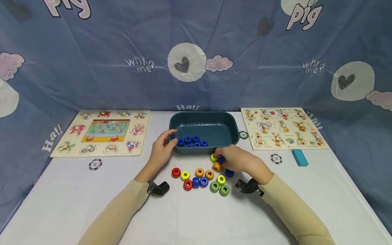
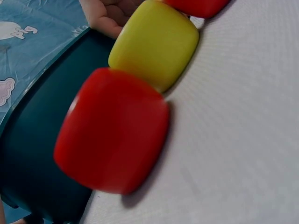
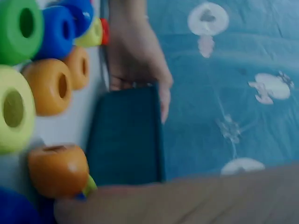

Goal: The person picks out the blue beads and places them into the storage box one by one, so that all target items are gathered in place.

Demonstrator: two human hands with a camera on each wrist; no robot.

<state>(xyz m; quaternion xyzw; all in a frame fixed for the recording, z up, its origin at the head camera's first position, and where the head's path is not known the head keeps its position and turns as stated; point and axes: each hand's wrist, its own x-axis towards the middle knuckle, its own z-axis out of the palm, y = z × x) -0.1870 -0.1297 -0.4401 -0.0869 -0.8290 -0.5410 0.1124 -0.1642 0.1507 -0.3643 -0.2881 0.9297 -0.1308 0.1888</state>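
A dark teal tray (image 1: pixel 211 149) stands at the middle back, with several blue beads (image 1: pixel 196 139) in its left part. My left hand (image 1: pixel 162 148) grips the tray's left end, the thumb over the rim. At the tray's front right, my right hand (image 1: pixel 235 158) reaches down and pinches a blue bead (image 1: pixel 221 159); its fingertips are partly hidden. Right by those fingers lie a yellow bead (image 1: pixel 213 158) and an orange bead (image 1: pixel 216 166). Another blue bead (image 1: pixel 229 173) sits under the right hand.
Loose red (image 1: pixel 176 172), yellow (image 1: pixel 185 175), orange (image 1: pixel 199 172), blue and green beads (image 1: pixel 224 190) lie before the tray. Picture puzzle boards (image 1: pixel 70 129) (image 1: pixel 284 129) flank it. Round chips (image 1: pixel 95 164) and a teal block (image 1: pixel 300 158) lie nearby. A printed cloth hangs behind.
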